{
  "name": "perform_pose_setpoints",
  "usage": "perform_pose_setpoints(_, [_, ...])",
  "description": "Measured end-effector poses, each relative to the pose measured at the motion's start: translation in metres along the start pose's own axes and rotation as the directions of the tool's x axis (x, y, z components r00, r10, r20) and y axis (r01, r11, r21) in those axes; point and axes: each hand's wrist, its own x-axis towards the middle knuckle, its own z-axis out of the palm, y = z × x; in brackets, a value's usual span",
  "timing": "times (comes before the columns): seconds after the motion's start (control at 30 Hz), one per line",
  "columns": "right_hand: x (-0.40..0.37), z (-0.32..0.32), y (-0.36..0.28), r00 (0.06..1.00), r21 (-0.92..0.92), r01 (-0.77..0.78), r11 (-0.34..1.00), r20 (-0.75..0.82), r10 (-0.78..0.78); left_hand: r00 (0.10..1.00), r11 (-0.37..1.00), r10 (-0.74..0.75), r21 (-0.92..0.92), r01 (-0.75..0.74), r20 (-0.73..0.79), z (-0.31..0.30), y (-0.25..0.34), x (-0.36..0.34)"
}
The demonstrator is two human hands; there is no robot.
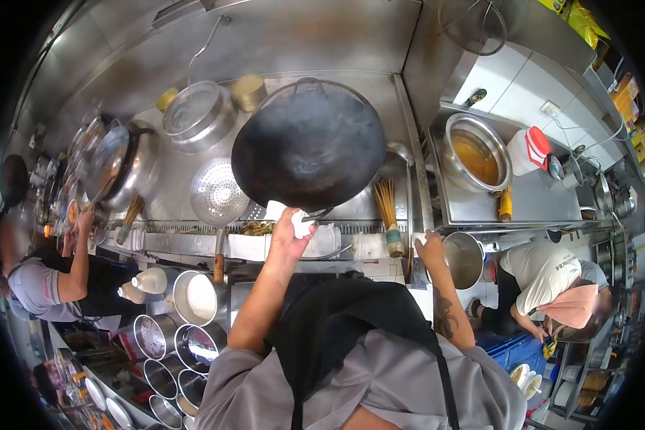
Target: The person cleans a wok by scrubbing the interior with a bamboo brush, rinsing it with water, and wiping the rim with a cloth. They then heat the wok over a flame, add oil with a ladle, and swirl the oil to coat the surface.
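Observation:
A large black wok (308,147) sits on the stove, with faint steam over it. My left hand (291,235) is closed on a folded white cloth (274,210) at the wok's near rim. My right hand (431,251) is closed at the stove's right edge, beside the long handle of a metal ladle (400,152). A white patch shows at its fingers; what it grips is not clear. Between the wok and my right hand lies a bamboo brush (388,215). Left of the wok rests a round perforated strainer (218,192) with a wooden handle.
A metal pot (201,115) stands at the back left. On the right counter are a bowl of brown liquid (474,159) and a red-lidded container (529,150). Several steel canisters (155,337) stand lower left. One person (57,283) works at left, another (545,279) bends at right.

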Motion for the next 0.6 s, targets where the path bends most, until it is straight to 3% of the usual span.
perform_pose_setpoints(0.1, [0.009, 0.009, 0.011, 0.997, 0.013, 0.045, 0.999, -0.059, -0.044, 0.999, 0.999, 0.017, -0.052, -0.015, 0.043, 0.002, 0.002, -0.009])
perform_pose_setpoints(0.3, [0.012, -0.014, -0.020, 0.999, 0.037, 0.030, 0.999, -0.037, -0.029, 0.995, 0.994, 0.103, 0.030, -0.103, -0.010, 0.024, 0.002, -0.049])
perform_pose_setpoints(0.6, [0.005, 0.010, -0.008, 0.998, 0.070, 0.066, 0.995, 0.018, -0.067, 0.982, 0.995, -0.007, 0.100, 0.027, -0.190, -0.031, -0.046, -0.002])
